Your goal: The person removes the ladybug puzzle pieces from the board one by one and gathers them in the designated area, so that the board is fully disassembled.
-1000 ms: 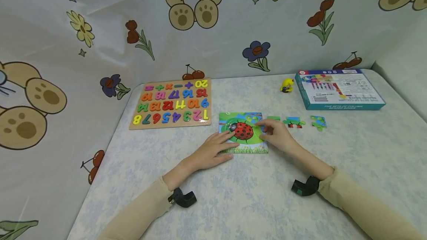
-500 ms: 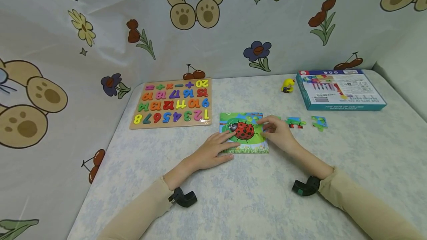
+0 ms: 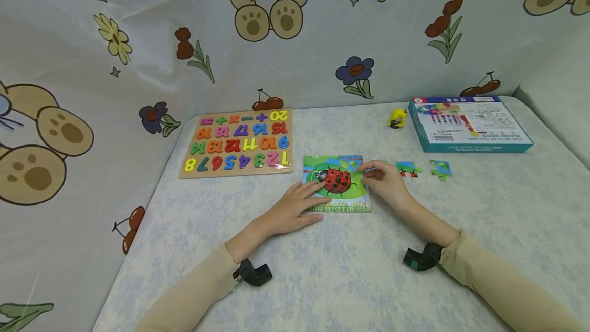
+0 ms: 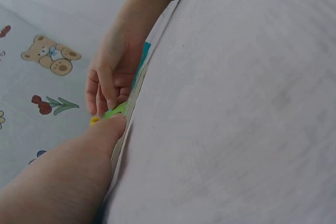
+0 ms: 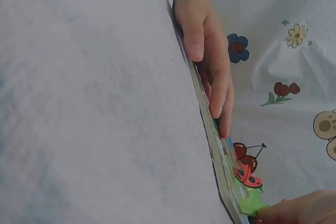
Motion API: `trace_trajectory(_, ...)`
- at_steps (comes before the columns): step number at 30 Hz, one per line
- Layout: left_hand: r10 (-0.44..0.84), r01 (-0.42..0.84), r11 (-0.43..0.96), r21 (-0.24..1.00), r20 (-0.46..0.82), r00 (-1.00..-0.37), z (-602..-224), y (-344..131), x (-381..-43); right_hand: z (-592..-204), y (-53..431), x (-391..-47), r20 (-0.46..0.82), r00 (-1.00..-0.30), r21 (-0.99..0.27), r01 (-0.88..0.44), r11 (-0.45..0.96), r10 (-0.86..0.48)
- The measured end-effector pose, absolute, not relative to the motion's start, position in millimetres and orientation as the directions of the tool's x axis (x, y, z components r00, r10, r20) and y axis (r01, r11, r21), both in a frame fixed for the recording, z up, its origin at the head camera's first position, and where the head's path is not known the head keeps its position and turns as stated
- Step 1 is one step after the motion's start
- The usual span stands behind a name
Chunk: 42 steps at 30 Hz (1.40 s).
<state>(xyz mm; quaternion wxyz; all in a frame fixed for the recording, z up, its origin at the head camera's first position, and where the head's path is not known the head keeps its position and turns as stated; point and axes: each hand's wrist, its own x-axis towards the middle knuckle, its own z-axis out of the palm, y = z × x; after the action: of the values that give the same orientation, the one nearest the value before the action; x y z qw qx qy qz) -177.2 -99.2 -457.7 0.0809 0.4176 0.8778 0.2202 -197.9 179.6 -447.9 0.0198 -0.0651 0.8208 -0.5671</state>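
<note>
A square ladybug jigsaw puzzle (image 3: 343, 203) lies on the table in the head view. My left hand (image 3: 295, 210) rests on its left part with straight, spread fingers, the thumb at the near edge. At the puzzle's right edge my right hand (image 3: 387, 184) pinches a green puzzle piece (image 5: 253, 201) between thumb and fingers; the right wrist view has it tilted at the board's edge. To the right lie two loose pieces, one green-and-red (image 3: 407, 169) and one blue-and-green (image 3: 441, 168). Another green piece is mostly hidden behind the right hand.
A wooden number board (image 3: 239, 142) lies at the back left. The small yellow toy (image 3: 397, 118) stands behind the puzzle, left of a teal-edged flat box (image 3: 470, 124). A patterned cloth (image 3: 313, 65) hangs behind the table.
My right hand has shifted slightly to the right at the puzzle's edge, covering more of the loose green piece behind it. The left hand stays in place.
</note>
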Motion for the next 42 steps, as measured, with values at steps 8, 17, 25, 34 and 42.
trace_trajectory(8, 0.768, 0.699, 0.551, 0.456, 0.050, -0.638, -458, -99, -177, -447, 180, -198, 0.042, -0.995, -0.939, -0.069, 0.336, -0.086)
trace_trajectory(17, 0.770, 0.712, 0.560, 0.424, 0.050, -0.636, -457, -96, -176, -446, 181, -198, 0.018, -0.990, -0.943, -0.064, 0.328, -0.140)
trace_trajectory(25, 0.782, 0.731, 0.600, 0.325, -0.044, -0.622, -437, -85, -160, -448, 179, -197, 0.062, -0.986, -0.931, -0.114, 0.347, -0.156)
trace_trajectory(34, 0.885, 0.837, 0.461, 0.295, -0.090, -0.457, -422, -59, -155, -450, 178, -195, 0.111, -0.981, -0.916, -0.164, 0.367, -0.162)
trace_trajectory(42, 0.884, 0.809, 0.456, 0.371, -0.082, -0.460, -441, -60, -156, -449, 178, -194, 0.100, -0.981, -0.925, -0.153, 0.347, -0.164)
